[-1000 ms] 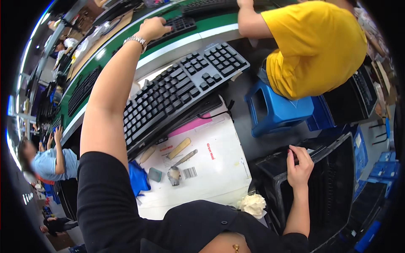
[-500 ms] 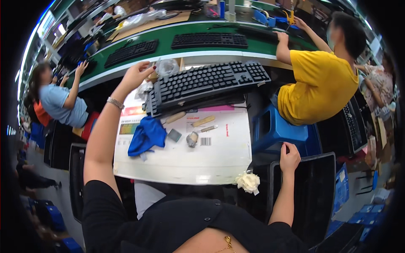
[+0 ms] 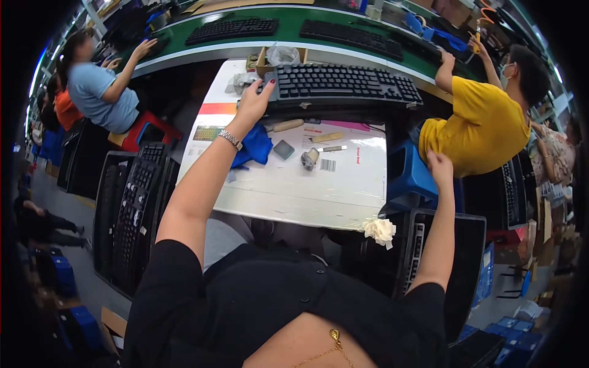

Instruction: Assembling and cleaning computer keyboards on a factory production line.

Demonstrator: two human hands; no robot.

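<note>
My left hand (image 3: pixel 253 103), with red nails and a metal watch band on its wrist, is at the left end of a black keyboard (image 3: pixel 343 84). Thumb and fingers close on that end. The keyboard lies across the far side of a white board-topped table (image 3: pixel 294 199), over another dark piece. Beside the forearm lies a blue cloth (image 3: pixel 256 147). Nearby are a grey square block (image 3: pixel 283 149), a wrapped lump (image 3: pixel 310 159) and a wooden-handled tool (image 3: pixel 287 126). My right hand (image 3: pixel 440 168) hangs right of the table, loosely curled with fingers slightly apart, and no object shows in it.
A co-worker in yellow (image 3: pixel 485 129) sits close on the right, on a blue stool (image 3: pixel 410 172). Black bins with keyboards flank me, the left bin (image 3: pixel 132 214) and the right bin (image 3: pixel 472 245). Beyond the table runs a green conveyor (image 3: pixel 291 37). A white flower (image 3: pixel 378 231) hangs at the table corner.
My left hand has come down from above onto the keyboard's left end. My right hand has moved up and forward beside the co-worker's back. The whole view has turned.
</note>
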